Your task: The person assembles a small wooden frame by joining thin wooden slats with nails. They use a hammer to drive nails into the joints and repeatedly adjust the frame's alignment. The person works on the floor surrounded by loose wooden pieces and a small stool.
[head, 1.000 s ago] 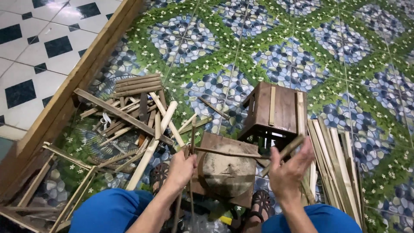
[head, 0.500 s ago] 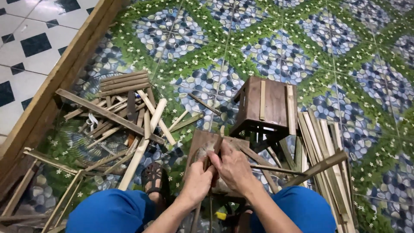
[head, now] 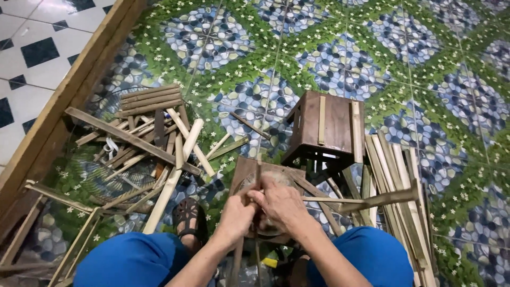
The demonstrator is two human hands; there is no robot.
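Loose pile of bamboo slats [head: 143, 138] well left of both hands, left hand [head: 237, 212] curled around thin bamboo strip [head: 258, 178], right hand [head: 281, 204] touching it, fingers pinching same strip, over wooden block [head: 249, 170], dark wooden stool [head: 326, 125] just beyond, long slats [head: 393, 175] right
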